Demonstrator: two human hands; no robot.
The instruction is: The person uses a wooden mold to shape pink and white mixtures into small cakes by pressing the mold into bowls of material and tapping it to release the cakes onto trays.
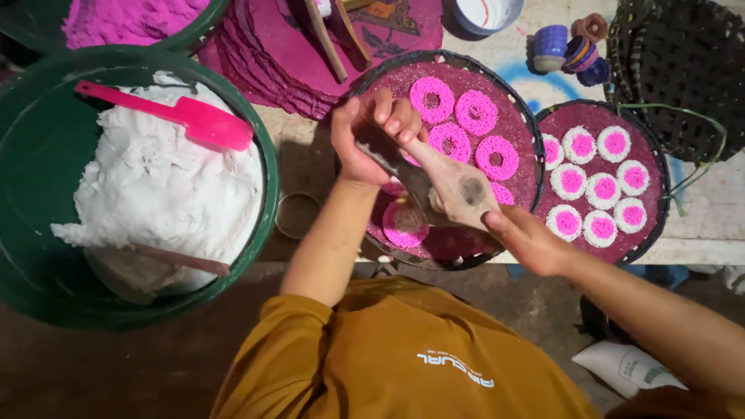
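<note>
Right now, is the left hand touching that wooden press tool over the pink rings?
Touching. The head view shows the left hand with fingers curled around the upper end of the wooden press tool, no gap visible; the right hand meets its lower end.

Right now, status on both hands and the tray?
Left hand gripping wooden press; right hand steadying its end. Press over round tray of pink rings. Nothing in the way.

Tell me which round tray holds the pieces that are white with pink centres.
It is the right-hand tray, beside the person's right hand. The middle tray holds all-pink rings.
</note>
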